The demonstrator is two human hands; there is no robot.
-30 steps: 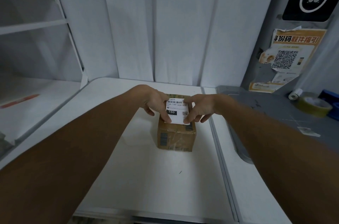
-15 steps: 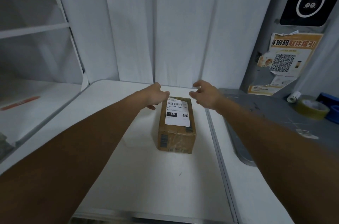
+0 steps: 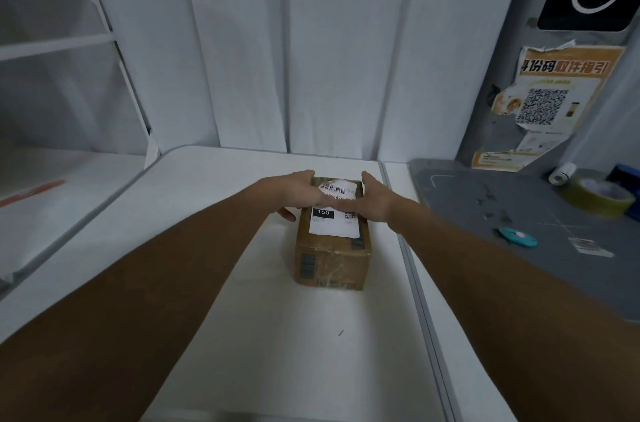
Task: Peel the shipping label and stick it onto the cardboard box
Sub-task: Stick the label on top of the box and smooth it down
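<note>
A small brown cardboard box (image 3: 329, 266) stands on the white table (image 3: 277, 335), its long side pointing away from me. The white shipping label (image 3: 334, 226), with a barcode and a black "150" patch, lies flat on the box's top. My left hand (image 3: 298, 193) clasps the far left of the box, fingers down its side and thumb on the label. On the far right edge rests my right hand (image 3: 375, 202), with its thumb laid across the middle of the label. The thumbs hide part of the label's print.
To the right lies a grey mat (image 3: 485, 200) with a teal cutter (image 3: 517, 236), a roll of brown tape (image 3: 601, 196) and a small white roll (image 3: 561, 173). A QR poster (image 3: 550, 103) hangs behind. White shelves (image 3: 52, 47) stand at the left.
One second ago both hands held the label over the box. Half a second ago they were off, with the label lying on top. Now both hands are back on the box, thumbs on the label.
</note>
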